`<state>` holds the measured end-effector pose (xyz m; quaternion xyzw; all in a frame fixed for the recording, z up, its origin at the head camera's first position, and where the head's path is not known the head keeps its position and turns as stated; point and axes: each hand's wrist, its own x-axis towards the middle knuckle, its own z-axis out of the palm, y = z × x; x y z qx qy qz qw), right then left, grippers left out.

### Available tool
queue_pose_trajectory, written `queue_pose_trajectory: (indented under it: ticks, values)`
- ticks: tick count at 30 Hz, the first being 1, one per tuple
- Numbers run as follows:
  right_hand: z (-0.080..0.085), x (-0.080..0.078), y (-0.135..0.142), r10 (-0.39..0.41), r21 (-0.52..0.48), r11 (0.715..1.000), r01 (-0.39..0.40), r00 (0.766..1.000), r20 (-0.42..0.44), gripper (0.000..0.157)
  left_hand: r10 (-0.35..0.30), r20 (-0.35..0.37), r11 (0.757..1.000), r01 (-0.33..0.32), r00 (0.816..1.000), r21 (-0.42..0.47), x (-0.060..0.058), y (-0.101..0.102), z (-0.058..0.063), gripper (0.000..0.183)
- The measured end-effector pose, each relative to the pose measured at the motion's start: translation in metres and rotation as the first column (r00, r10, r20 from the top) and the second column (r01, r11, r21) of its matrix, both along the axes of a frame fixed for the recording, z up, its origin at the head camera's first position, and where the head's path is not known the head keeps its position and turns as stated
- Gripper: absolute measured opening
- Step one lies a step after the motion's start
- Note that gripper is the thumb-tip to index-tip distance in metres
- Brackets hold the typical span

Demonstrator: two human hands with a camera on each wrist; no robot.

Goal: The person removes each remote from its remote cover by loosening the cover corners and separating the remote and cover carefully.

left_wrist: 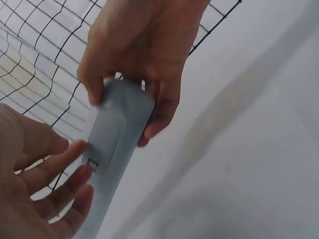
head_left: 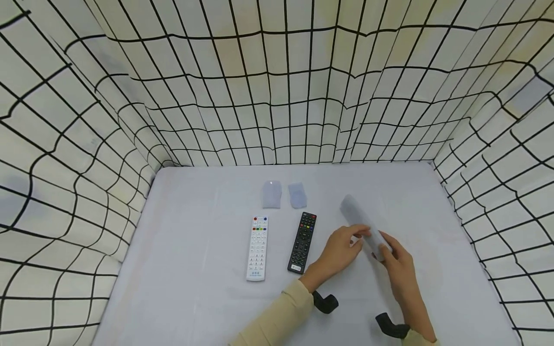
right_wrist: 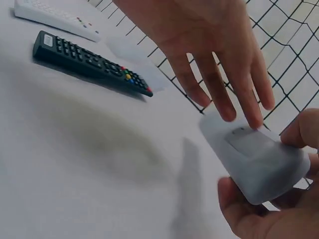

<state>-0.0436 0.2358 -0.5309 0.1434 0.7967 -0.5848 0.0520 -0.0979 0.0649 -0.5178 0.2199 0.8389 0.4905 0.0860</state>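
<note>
A pale grey remote control [head_left: 357,212] is held back side up and slanted over the right part of the table. My right hand [head_left: 399,263] grips its near end between thumb and fingers. In the left wrist view the remote's battery cover [left_wrist: 105,137] shows, with a small latch mark. My left hand [head_left: 338,249] is beside the remote, its fingers extended and the fingertips at the cover, as the right wrist view also shows. The remote's button side is hidden. A black remote control [head_left: 303,240] lies just left of my left hand, and a white remote control [head_left: 258,250] lies further left.
Two small translucent bluish plastic pieces [head_left: 271,194] lie behind the two remotes on the table. The white tabletop [head_left: 190,250] is bordered at the back and sides by black wire mesh [head_left: 268,103] over pale sheets. Black wrist mounts [head_left: 325,302] stick out from both sleeves.
</note>
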Motion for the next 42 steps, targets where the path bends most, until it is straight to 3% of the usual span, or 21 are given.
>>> queue_pose_trajectory:
  ticks: [3, 6, 8, 11, 14, 17, 21, 25, 31, 36, 42]
  values:
    - [0.004, -0.005, 0.002, 0.063, -0.093, 0.993, -0.066, 0.998, -0.030, 0.048, -0.004, -0.085, 1.000, 0.002, 0.996, -0.024, -0.010, -0.010, 0.003, 0.032]
    - [0.011, -0.010, 0.005, 0.155, -0.094, 0.983, -0.159, 0.987, -0.051, 0.049, -0.009, -0.194, 0.998, -0.004, 0.981, -0.065, -0.023, -0.022, 0.007, 0.029]
    - [0.017, -0.013, 0.007, 0.221, -0.064, 0.972, -0.226, 0.973, -0.071, 0.049, -0.037, -0.283, 0.992, 0.001, 0.959, -0.126, -0.031, -0.030, 0.011, 0.029]
    - [0.024, -0.019, 0.011, 0.317, -0.023, 0.947, -0.321, 0.943, -0.106, 0.047, -0.124, -0.400, 0.971, 0.027, 0.908, -0.239, -0.041, -0.041, 0.018, 0.030]
    - [0.031, -0.025, 0.015, 0.399, 0.003, 0.915, -0.403, 0.907, -0.132, 0.043, -0.223, -0.431, 0.942, 0.079, 0.875, -0.326, -0.048, -0.049, 0.023, 0.030]
    - [0.037, -0.031, 0.018, 0.464, 0.023, 0.885, -0.466, 0.875, -0.137, 0.039, -0.296, -0.375, 0.916, 0.150, 0.878, -0.371, -0.051, -0.055, 0.026, 0.032]
    - [0.045, -0.038, 0.020, 0.514, 0.032, 0.857, -0.515, 0.846, -0.139, 0.036, -0.322, -0.218, 0.904, 0.231, 0.921, -0.359, -0.050, -0.062, 0.027, 0.036]
    - [0.049, -0.045, 0.019, 0.496, 0.028, 0.867, -0.497, 0.856, -0.145, 0.033, -0.271, -0.110, 0.930, 0.231, 0.956, -0.286, -0.045, -0.067, 0.027, 0.037]
    - [0.052, -0.053, 0.011, 0.462, -0.006, 0.882, -0.472, 0.866, -0.193, 0.033, -0.150, -0.016, 0.973, 0.145, 0.988, -0.179, -0.038, -0.070, 0.027, 0.037]
    - [0.060, -0.058, -0.003, 0.408, -0.029, 0.904, -0.426, 0.882, -0.237, 0.041, -0.090, 0.116, 0.996, 0.090, 0.989, 0.002, -0.035, -0.074, 0.024, 0.038]
    - [0.069, -0.070, -0.026, 0.375, 0.084, 0.927, -0.367, 0.888, -0.266, 0.051, -0.036, 0.254, 0.993, 0.006, 0.967, 0.119, -0.033, -0.079, 0.029, 0.038]
